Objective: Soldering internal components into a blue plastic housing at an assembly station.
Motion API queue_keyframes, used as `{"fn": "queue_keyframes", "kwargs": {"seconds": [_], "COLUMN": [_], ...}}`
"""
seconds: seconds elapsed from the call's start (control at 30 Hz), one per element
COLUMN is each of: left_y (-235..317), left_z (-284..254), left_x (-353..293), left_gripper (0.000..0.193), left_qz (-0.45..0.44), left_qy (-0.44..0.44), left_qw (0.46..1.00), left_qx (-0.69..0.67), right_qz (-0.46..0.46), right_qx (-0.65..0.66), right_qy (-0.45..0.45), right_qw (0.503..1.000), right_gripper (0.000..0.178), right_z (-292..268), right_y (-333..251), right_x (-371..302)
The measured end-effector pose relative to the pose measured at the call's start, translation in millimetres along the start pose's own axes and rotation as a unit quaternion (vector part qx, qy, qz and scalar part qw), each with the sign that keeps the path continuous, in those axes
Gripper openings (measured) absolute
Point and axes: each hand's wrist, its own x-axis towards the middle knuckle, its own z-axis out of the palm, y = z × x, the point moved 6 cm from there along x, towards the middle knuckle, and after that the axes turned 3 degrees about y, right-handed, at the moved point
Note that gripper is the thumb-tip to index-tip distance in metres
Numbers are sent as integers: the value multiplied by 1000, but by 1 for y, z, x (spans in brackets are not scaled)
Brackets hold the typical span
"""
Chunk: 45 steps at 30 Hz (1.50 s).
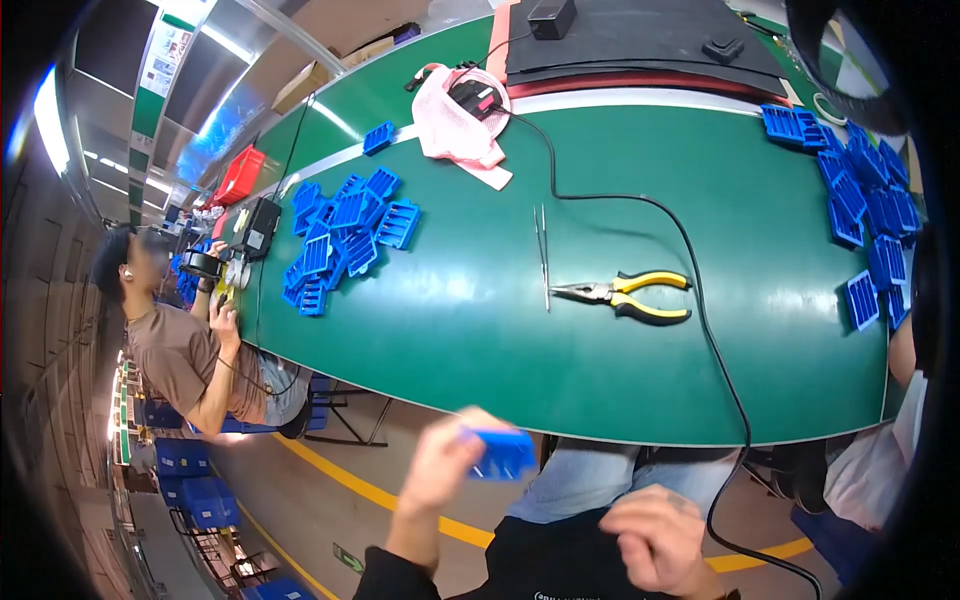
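My left hand [440, 463] is closed on a small blue slotted plastic part [502, 455], held in front of the table's near edge and slightly blurred. To the right, over my lap, my right hand [655, 540] has its fingers loosely bent and the thumb apart; nothing shows in it. Pliers [622, 296] with yellow and black handles lie on the green table [450, 350]. Touching or close to their jaws is a pair of metal tweezers [544, 260].
Blue slotted parts form a pile [345, 230] at left and another [870, 200] at far right. A black cable [690, 260] crosses the table from a pink cloth [450, 120]. Black mats [640, 50] lie at the back. A person [185, 350] sits at left.
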Motion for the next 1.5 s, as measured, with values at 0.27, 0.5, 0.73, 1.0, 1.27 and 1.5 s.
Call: {"fn": "queue_keyframes", "kwargs": {"seconds": [0.27,0.5,0.73,1.0,1.27,1.5], "left_y": [-2,4,-1,37,160,185], "left_z": [-240,-370,-381,-384,-71,109], "left_x": [81,124,200,196,113,105], "left_gripper": [23,48,57,56,21,24], "left_qz": [134,126,78,141,345,449], "left_qy": [449,501,485,506,118,-116], "left_qw": [877,854,870,727,866,837], "left_qx": [108,67,42,443,342,290], "right_qz": [-327,-268,-266,-297,-59,-133], "right_qx": [305,406,361,199,-410,-480], "right_qy": [-77,-57,-34,51,-11,-65], "right_qw": [891,872,893,932,910,865], "right_gripper": [10,5,3,5,50,47], "right_z": [9,41,32,48,-13,-30], "right_y": [-91,-84,-91,-79,83,140], "right_x": [62,70,58,57,81,103]}}
